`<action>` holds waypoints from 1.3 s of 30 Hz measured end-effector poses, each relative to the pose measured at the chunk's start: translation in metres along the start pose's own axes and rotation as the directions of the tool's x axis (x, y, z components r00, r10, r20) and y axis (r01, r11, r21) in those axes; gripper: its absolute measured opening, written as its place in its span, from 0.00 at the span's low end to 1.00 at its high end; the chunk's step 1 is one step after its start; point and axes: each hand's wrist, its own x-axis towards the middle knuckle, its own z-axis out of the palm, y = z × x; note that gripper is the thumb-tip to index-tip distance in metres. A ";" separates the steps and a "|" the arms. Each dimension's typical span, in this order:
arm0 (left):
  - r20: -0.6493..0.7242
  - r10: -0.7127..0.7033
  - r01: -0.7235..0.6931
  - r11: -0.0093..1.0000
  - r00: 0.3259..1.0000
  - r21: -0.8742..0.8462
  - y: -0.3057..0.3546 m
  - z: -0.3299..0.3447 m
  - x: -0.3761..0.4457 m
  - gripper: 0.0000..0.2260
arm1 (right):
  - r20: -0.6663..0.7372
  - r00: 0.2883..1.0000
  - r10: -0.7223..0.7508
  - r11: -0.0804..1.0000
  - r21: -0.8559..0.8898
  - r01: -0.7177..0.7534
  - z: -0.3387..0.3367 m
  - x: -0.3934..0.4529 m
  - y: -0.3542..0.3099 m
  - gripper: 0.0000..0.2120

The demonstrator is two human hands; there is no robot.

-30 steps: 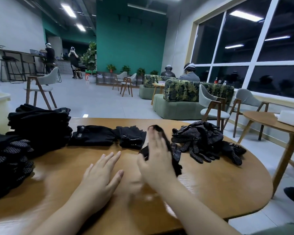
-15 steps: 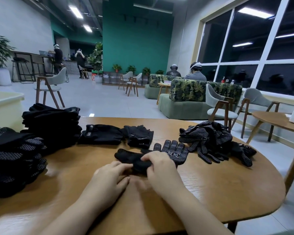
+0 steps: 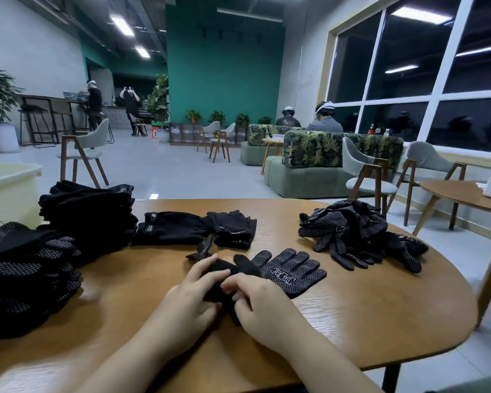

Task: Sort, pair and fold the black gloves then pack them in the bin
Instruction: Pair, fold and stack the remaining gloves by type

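Dotted glove [image 3: 284, 272], airborne a second ago, now lies flat on bench [image 3: 366, 313]; left hand [image 3: 193, 296] and right hand [image 3: 262, 303] both pinch its cuff, fingers splayed beyond the grip — folding step underway.

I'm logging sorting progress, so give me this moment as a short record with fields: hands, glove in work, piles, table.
left hand: left hand grips the cuff end of the dotted glove
right hand: right hand pinches the same cuff end
glove in work: flat on the wooden table, fingers pointing away and to the right
unsorted: loose dotted pile at far right
sorted: dotted stack at near left; plain stack behind it
also out: plain gloves lying mid-table
bin: pale container at left edge, contents unseen
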 end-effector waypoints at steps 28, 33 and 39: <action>-0.366 -0.354 0.454 0.859 0.860 0.236 0.002 -0.021 -0.016 0.08 | -0.031 0.960 0.280 0.921 -0.274 -0.277 0.001 0.002 0.020 0.14; -0.346 -0.172 0.313 0.858 0.922 0.408 0.001 -0.021 -0.021 0.09 | -0.082 0.963 0.256 0.928 -0.258 -0.269 0.000 0.005 0.021 0.18; 0.000 -0.220 0.205 0.908 0.975 0.364 0.000 -0.015 -0.019 0.34 | 0.033 0.996 0.085 0.975 -0.208 -0.076 0.005 0.024 0.006 0.15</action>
